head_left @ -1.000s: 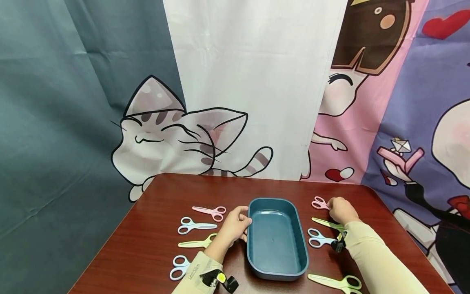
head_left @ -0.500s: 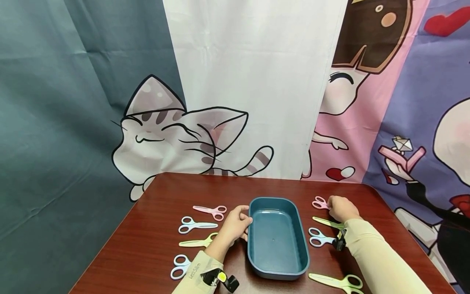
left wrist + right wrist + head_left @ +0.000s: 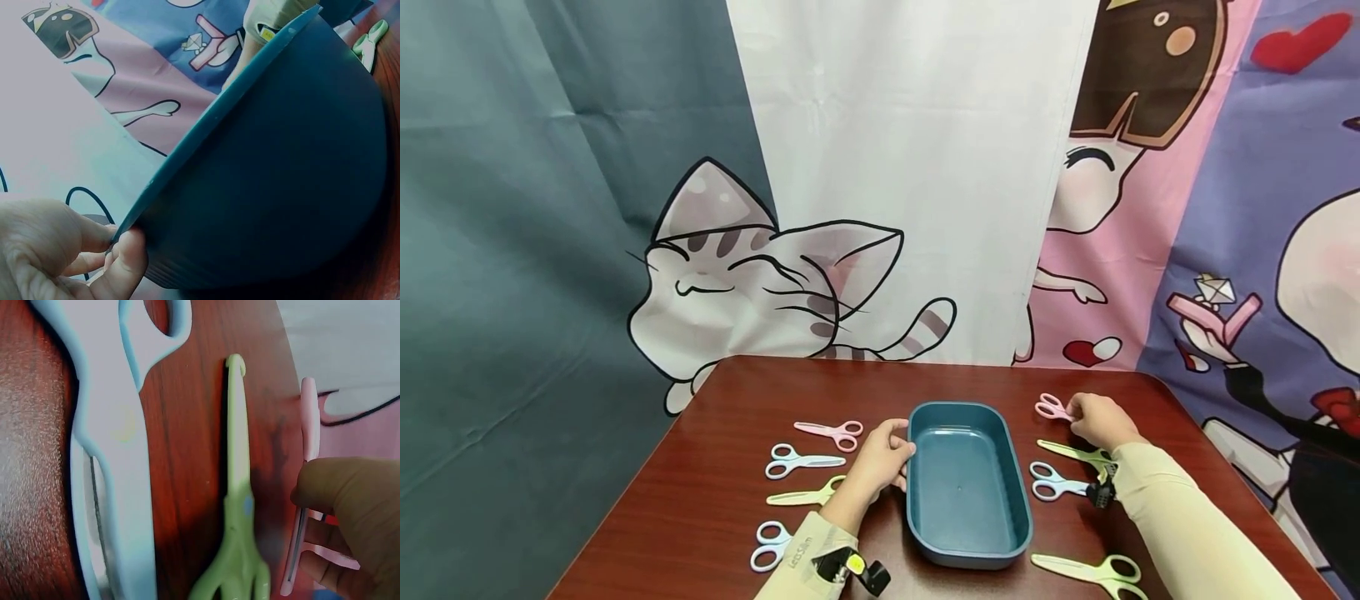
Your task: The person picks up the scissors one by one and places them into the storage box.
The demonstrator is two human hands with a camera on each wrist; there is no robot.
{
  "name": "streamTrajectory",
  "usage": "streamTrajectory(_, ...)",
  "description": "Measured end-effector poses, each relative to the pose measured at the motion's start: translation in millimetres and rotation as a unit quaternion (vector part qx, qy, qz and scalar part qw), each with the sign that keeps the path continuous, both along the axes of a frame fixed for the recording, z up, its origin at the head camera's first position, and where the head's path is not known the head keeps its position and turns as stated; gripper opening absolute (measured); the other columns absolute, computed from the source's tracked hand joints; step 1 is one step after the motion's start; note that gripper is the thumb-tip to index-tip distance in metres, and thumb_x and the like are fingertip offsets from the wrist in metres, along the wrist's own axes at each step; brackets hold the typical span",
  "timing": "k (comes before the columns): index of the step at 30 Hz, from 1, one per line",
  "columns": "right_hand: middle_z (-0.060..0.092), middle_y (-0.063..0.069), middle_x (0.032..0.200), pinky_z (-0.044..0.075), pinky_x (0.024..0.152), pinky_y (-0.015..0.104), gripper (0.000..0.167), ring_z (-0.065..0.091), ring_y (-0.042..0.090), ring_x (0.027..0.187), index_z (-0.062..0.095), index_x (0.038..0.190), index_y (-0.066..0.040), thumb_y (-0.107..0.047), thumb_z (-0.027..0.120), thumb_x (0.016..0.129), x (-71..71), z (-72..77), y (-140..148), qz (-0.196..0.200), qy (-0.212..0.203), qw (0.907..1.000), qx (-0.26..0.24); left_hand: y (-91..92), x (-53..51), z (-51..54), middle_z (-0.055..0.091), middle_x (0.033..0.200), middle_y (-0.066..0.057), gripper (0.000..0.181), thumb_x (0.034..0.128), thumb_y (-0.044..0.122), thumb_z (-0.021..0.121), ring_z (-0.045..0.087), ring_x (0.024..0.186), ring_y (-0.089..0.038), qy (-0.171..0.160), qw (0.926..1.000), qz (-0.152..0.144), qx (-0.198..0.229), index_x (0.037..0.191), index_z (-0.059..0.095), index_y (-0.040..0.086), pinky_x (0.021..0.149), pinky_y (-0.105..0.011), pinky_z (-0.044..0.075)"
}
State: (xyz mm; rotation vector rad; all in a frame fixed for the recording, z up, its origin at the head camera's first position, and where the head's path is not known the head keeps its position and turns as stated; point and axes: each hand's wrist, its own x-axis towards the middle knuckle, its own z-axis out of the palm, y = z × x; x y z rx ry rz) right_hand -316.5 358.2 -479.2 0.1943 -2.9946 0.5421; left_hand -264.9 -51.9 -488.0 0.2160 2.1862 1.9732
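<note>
A deep blue-green rectangular box [image 3: 968, 500] stands on the table. My left hand [image 3: 880, 457] pinches its left rim between thumb and fingers, as the left wrist view shows close up at the box's edge [image 3: 206, 131]. At the table's far right, my right hand [image 3: 1101, 420] holds pink scissors [image 3: 1051, 407] around the blades, with the finger loops pointing left. In the right wrist view the thumb and fingers grip the pink scissors [image 3: 310, 425], which stand on edge. Yellow-green scissors [image 3: 237, 444] and blue scissors [image 3: 115, 444] lie beside that hand.
Left of the box lie pink scissors [image 3: 831, 433], light blue scissors [image 3: 801, 461], yellow-green scissors [image 3: 797, 498] and more blue scissors [image 3: 771, 546], partly behind the left sleeve. Yellow-green scissors [image 3: 1086, 571] rest at the near right. A printed curtain [image 3: 910, 167] hangs behind the table [image 3: 662, 533].
My right hand has risen slightly, and the pink scissors in it have moved up a little with it. The left hand and the box stay in place.
</note>
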Motion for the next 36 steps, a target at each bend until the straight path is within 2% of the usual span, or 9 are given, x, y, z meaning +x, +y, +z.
streamTrajectory(5,0.063,0.003,0.079,0.047,0.066,0.040,0.016,0.056,0.023,0.072,0.068,0.090,-0.007,-0.002,0.073,0.076,-3.1,9.3,-12,0.017,0.016,0.9997,-0.002,-2.2,-1.0,0.7,0.061,0.094,-0.024,0.044,0.0980,-0.003,0.059,0.051,0.051,-0.014,-0.006,1.0000,0.003,0.006,0.140,0.047,-0.002,0.038,-0.024,0.048)
streamTrajectory(17,0.064,0.001,0.080,0.050,0.069,0.043,0.017,0.057,0.021,0.073,0.068,0.089,-0.009,-0.003,0.075,0.075,-4.2,35.9,-43,0.062,0.048,0.9968,0.017,1.1,-0.2,2.3,0.059,0.093,-0.024,0.042,0.0999,-0.003,0.056,0.048,0.054,-0.016,-0.014,0.9999,0.007,0.007,0.140,0.043,-0.001,0.038,-0.022,0.046)
streamTrajectory(36,0.061,-0.001,0.082,0.053,0.071,0.039,0.019,0.056,0.017,0.074,0.067,0.088,-0.012,0.000,0.076,0.076,5.7,46.6,-102,0.135,0.067,0.9885,0.015,3.0,2.8,-0.2,0.060,0.092,-0.021,0.043,0.1004,0.000,0.057,0.050,0.052,-0.015,-0.025,0.9995,0.007,0.015,0.141,0.044,0.001,0.038,-0.023,0.047)
